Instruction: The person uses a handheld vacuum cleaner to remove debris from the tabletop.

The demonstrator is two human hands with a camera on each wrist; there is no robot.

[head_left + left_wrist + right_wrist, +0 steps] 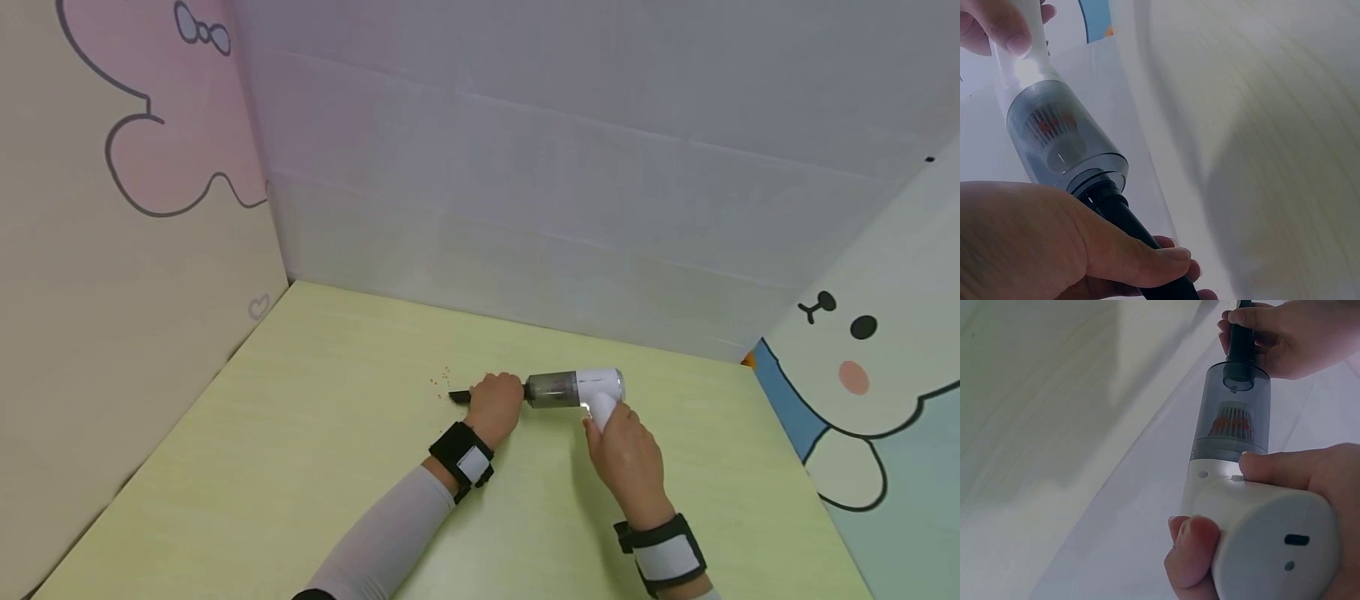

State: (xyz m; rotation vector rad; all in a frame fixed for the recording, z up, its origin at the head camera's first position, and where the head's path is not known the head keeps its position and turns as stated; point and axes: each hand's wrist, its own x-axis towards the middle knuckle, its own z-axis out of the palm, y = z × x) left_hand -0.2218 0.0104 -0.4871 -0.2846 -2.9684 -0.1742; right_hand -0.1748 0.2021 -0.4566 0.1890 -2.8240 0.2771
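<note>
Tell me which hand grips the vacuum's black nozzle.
The left hand grips the black plastic nozzle of the white handheld vacuum; the right hand holds its white handle instead.

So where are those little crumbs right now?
In the head view the crumbs lie on the yellow-green table, just left of the black nozzle tip, beyond the left hand.

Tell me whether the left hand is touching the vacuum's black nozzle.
Touching. The left wrist view shows the left hand with thumb and fingers wrapped round the black plastic nozzle of the white handheld vacuum.
</note>
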